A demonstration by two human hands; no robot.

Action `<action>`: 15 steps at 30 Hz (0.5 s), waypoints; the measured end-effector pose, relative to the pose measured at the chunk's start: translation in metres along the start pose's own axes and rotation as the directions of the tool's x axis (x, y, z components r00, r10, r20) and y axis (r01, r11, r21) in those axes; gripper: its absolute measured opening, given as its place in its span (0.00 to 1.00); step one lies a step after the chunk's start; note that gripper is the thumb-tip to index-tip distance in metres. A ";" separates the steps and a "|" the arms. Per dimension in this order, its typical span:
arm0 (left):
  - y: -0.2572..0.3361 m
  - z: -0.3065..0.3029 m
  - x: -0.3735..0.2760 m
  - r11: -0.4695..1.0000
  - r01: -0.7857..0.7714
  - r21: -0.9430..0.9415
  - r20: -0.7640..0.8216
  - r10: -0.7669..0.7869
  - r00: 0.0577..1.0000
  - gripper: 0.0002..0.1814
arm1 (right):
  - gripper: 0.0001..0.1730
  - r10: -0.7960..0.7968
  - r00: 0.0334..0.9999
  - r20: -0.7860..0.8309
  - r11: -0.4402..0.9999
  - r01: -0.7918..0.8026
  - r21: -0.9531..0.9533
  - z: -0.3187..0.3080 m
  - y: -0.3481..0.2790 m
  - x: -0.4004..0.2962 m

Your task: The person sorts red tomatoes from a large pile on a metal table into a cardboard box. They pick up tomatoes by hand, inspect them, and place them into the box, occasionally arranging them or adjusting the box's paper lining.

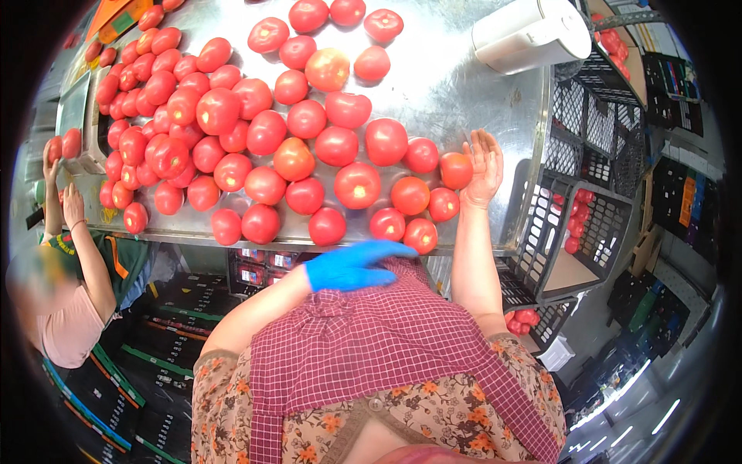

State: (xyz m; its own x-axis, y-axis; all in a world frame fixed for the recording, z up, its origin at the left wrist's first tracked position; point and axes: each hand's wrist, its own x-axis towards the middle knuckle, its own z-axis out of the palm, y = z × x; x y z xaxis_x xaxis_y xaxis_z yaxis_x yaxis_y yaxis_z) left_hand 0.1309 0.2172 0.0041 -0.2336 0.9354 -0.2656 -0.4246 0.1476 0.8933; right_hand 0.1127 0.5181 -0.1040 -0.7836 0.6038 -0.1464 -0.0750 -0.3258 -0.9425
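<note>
Many red tomatoes [357,185] lie loose on a stainless steel table [440,69], heaped towards the left and more scattered to the right. My left hand [353,267], in a blue glove and slightly blurred, is in front of my apron at the table's near edge. Its thumb is apart from the fingers and it holds nothing; the fingertips are beside a tomato [420,236] at that edge. My bare right hand [484,171] rests at the right end of the tomatoes, fingers extended and palm turned inward. It touches or nearly touches an orange-red tomato [456,170] without gripping it.
A white cylindrical object [522,40] lies at the table's far right. Black plastic crates [603,232], some with tomatoes, stand beyond the right edge. At left, a co-worker [81,290] handles tomatoes near a boxy metal device [87,122]. Dark crates [174,325] are stacked below left.
</note>
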 end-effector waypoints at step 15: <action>-0.090 0.016 0.075 0.599 -0.337 0.727 0.268 0.205 0.942 0.34 | 0.31 0.064 0.987 0.146 0.979 -0.090 0.183 0.046 0.010 0.049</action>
State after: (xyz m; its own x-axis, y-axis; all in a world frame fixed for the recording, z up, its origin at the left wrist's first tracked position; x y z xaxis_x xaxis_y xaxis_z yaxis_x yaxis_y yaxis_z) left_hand 0.1655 0.2790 -0.0907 -0.0726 0.9969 0.0297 0.4604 0.0071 0.8877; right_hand 0.0451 0.5112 -0.1072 -0.8684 0.4691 -0.1606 -0.1157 -0.5067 -0.8543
